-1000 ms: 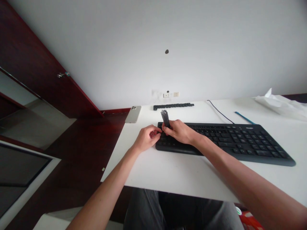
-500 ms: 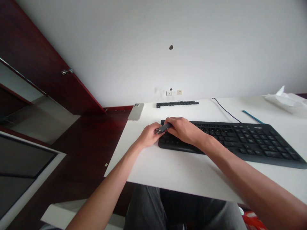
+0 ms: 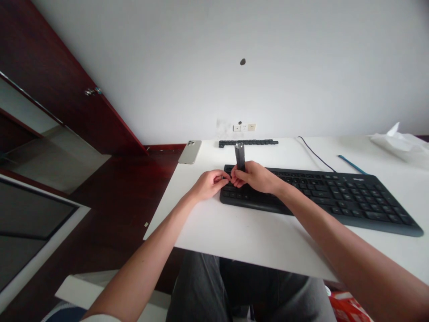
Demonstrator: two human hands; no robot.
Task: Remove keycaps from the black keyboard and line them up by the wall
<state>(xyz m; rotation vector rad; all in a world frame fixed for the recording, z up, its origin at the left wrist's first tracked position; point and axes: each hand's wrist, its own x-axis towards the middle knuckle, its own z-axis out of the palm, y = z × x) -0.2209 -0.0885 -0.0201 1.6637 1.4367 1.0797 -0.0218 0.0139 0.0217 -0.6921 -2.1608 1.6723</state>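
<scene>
Curled tightly, the right hand (image 3: 256,177) pinches a dark grey rod (image 3: 239,156) upright, its lower end hidden among the fingers, just above the left end of a black keyboard (image 3: 335,197). The left hand (image 3: 209,184) is curled as well, its fingertips almost meeting the right hand's; whether it holds anything small is hidden. Most keys sit in their rows on the keyboard, though those beneath the hands cannot be seen. A row of black keys (image 3: 248,142) lies apart from the keyboard, near the far edge of the white table (image 3: 268,237), with a silver phone (image 3: 190,152) off to its left.
</scene>
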